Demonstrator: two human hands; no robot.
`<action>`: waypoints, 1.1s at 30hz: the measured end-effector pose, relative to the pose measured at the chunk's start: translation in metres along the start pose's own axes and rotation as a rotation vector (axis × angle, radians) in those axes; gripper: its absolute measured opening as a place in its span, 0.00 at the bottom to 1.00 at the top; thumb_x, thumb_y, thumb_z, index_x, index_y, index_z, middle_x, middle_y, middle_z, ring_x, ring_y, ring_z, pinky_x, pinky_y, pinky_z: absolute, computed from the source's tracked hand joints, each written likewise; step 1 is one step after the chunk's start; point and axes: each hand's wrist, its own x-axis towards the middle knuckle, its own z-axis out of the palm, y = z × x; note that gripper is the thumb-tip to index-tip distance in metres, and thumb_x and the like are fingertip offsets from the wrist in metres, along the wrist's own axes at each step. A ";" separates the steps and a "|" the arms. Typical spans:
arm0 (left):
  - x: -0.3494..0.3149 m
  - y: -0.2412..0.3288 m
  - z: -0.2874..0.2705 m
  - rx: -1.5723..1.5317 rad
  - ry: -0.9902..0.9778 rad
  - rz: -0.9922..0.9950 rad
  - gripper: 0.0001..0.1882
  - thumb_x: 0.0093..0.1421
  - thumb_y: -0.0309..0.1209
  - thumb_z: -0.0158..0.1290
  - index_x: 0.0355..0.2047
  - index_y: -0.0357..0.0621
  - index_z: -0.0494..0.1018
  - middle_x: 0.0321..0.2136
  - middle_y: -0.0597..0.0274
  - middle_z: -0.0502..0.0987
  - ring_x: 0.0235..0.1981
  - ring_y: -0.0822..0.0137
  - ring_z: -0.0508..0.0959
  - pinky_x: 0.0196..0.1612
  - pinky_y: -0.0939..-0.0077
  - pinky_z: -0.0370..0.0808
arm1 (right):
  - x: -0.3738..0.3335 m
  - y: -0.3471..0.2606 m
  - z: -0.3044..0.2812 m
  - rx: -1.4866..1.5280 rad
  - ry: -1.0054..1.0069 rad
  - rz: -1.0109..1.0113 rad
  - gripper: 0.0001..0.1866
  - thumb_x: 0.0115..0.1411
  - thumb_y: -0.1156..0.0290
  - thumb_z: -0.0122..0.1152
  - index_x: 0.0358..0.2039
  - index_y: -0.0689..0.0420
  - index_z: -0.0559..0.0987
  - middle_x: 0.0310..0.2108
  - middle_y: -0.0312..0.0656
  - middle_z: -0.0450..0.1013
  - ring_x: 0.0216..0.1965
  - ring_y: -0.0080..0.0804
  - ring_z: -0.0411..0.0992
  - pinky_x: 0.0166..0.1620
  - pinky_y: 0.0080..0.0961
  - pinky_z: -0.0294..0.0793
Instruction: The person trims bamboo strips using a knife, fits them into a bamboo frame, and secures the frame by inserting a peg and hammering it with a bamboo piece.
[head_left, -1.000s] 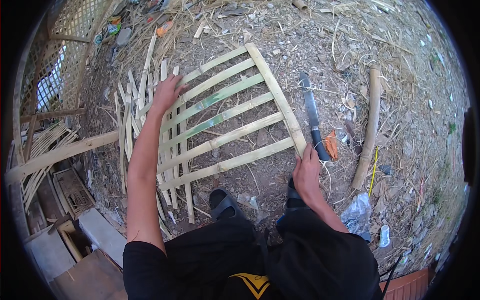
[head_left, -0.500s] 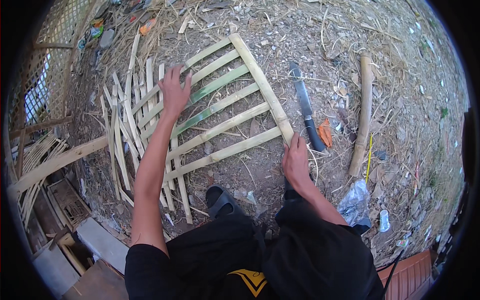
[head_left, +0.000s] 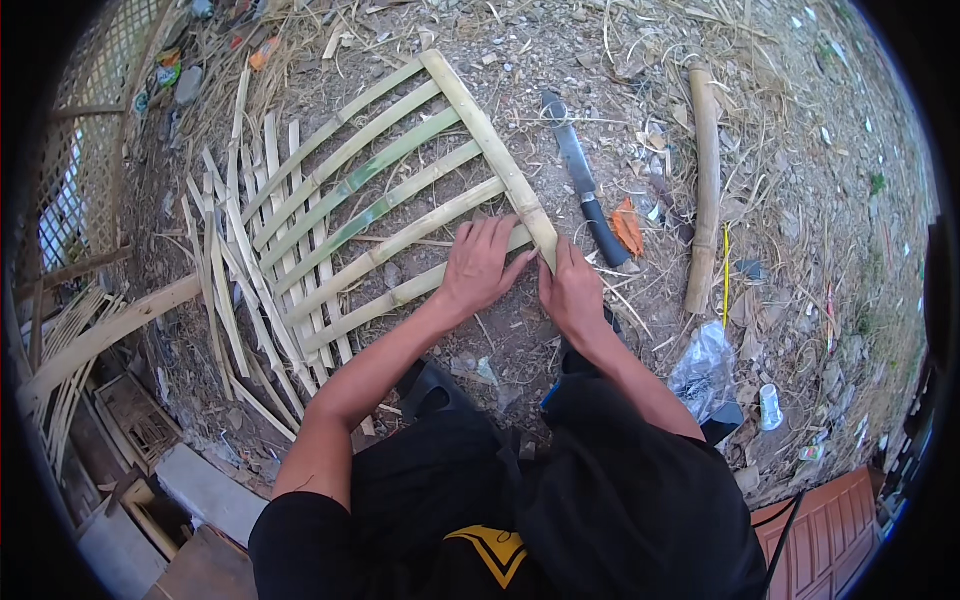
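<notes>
My bamboo frame (head_left: pixel 352 184) lies in front of me, a little to my left, with 6 slats fixed to 1 crosspiece (head_left: pixel 490 148); their left ends overlap a scatter of loose strips (head_left: pixel 235 260). My right hand (head_left: pixel 573 290) pinches the crosspiece's near end between thumb and fingers. My left hand (head_left: pixel 480 268) is just beside it, fingers bent over the lowest slat (head_left: pixel 400 293) near that joint; I can't tell how tightly they close. My 2 thumbs are close together. On the ground to the right, I have a black-handled knife (head_left: pixel 582 185), an orange scrap (head_left: pixel 626 228) beside its handle, then a bamboo pole (head_left: pixel 705 180) and a clear plastic bag (head_left: pixel 703 365).
</notes>
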 end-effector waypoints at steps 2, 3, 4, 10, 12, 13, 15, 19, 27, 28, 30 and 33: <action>-0.003 -0.004 -0.003 -0.012 -0.089 -0.011 0.26 0.60 0.37 0.58 0.55 0.37 0.65 0.40 0.49 0.76 0.41 0.52 0.77 0.46 0.62 0.71 | 0.005 -0.001 -0.006 0.032 -0.024 0.023 0.20 0.57 0.74 0.60 0.47 0.71 0.69 0.34 0.58 0.72 0.32 0.55 0.76 0.33 0.42 0.78; -0.003 -0.006 -0.004 -0.011 -0.103 0.007 0.26 0.60 0.37 0.58 0.55 0.37 0.65 0.40 0.49 0.76 0.41 0.52 0.77 0.46 0.62 0.71 | 0.006 -0.002 -0.008 0.056 -0.052 0.032 0.18 0.57 0.74 0.61 0.45 0.69 0.70 0.34 0.57 0.72 0.32 0.55 0.76 0.33 0.42 0.78; -0.004 -0.007 -0.004 -0.078 -0.174 -0.088 0.26 0.61 0.37 0.57 0.55 0.38 0.65 0.41 0.48 0.75 0.40 0.49 0.78 0.44 0.60 0.73 | 0.005 -0.004 -0.008 0.050 -0.087 0.073 0.15 0.56 0.73 0.62 0.41 0.67 0.70 0.34 0.56 0.72 0.32 0.54 0.77 0.33 0.41 0.78; -0.009 -0.025 0.002 -0.284 -0.191 -0.159 0.22 0.61 0.34 0.57 0.53 0.39 0.66 0.42 0.44 0.77 0.41 0.41 0.78 0.43 0.55 0.76 | -0.009 -0.003 0.003 0.237 0.017 0.029 0.22 0.56 0.74 0.62 0.49 0.71 0.70 0.41 0.60 0.72 0.40 0.55 0.74 0.42 0.44 0.75; -0.008 -0.025 0.002 -0.270 -0.185 -0.169 0.21 0.58 0.32 0.61 0.49 0.37 0.69 0.40 0.45 0.78 0.41 0.46 0.80 0.44 0.61 0.76 | -0.010 0.004 0.013 0.263 0.049 0.024 0.22 0.56 0.75 0.62 0.49 0.71 0.71 0.43 0.59 0.71 0.42 0.55 0.72 0.45 0.43 0.74; -0.008 -0.024 0.002 -0.261 -0.190 -0.176 0.21 0.58 0.32 0.61 0.49 0.37 0.69 0.40 0.45 0.78 0.41 0.46 0.80 0.44 0.61 0.76 | -0.011 0.007 0.016 0.277 0.081 0.019 0.22 0.56 0.75 0.62 0.49 0.72 0.72 0.45 0.58 0.71 0.44 0.54 0.71 0.47 0.43 0.72; -0.010 -0.022 0.002 -0.326 -0.196 -0.232 0.20 0.57 0.32 0.62 0.47 0.36 0.71 0.39 0.45 0.79 0.40 0.48 0.80 0.43 0.63 0.76 | -0.013 0.007 0.019 0.319 0.114 0.036 0.20 0.56 0.76 0.62 0.48 0.71 0.74 0.44 0.57 0.71 0.44 0.53 0.70 0.48 0.42 0.71; -0.014 -0.021 0.004 -0.297 -0.176 -0.230 0.19 0.56 0.31 0.63 0.45 0.35 0.73 0.38 0.46 0.79 0.39 0.49 0.80 0.43 0.64 0.76 | -0.019 0.007 0.026 0.441 0.167 0.082 0.20 0.54 0.77 0.63 0.48 0.68 0.76 0.44 0.54 0.72 0.44 0.51 0.69 0.48 0.40 0.70; -0.012 -0.020 -0.002 -0.320 -0.154 -0.184 0.17 0.55 0.29 0.63 0.43 0.33 0.75 0.37 0.44 0.78 0.39 0.46 0.79 0.42 0.62 0.75 | -0.019 0.013 0.030 0.509 0.159 0.077 0.19 0.53 0.77 0.65 0.46 0.68 0.77 0.44 0.51 0.72 0.44 0.48 0.70 0.48 0.38 0.70; -0.011 -0.019 -0.001 -0.323 -0.156 -0.181 0.17 0.55 0.29 0.63 0.43 0.33 0.75 0.37 0.44 0.78 0.39 0.46 0.79 0.42 0.62 0.75 | -0.019 0.014 0.030 0.514 0.158 0.065 0.19 0.52 0.76 0.65 0.46 0.68 0.77 0.45 0.51 0.72 0.44 0.47 0.70 0.48 0.37 0.70; -0.011 -0.019 -0.001 -0.317 -0.166 -0.182 0.18 0.55 0.29 0.63 0.43 0.32 0.75 0.37 0.44 0.78 0.38 0.46 0.80 0.42 0.63 0.75 | -0.020 0.015 0.029 0.500 0.153 0.069 0.20 0.52 0.76 0.66 0.46 0.69 0.77 0.44 0.51 0.72 0.44 0.47 0.70 0.48 0.37 0.71; -0.010 -0.019 0.001 -0.324 -0.159 -0.185 0.18 0.55 0.28 0.63 0.43 0.32 0.75 0.37 0.44 0.78 0.39 0.47 0.80 0.42 0.64 0.75 | -0.018 0.013 0.027 0.470 0.152 0.078 0.20 0.52 0.76 0.66 0.46 0.69 0.77 0.44 0.50 0.72 0.44 0.46 0.69 0.48 0.37 0.71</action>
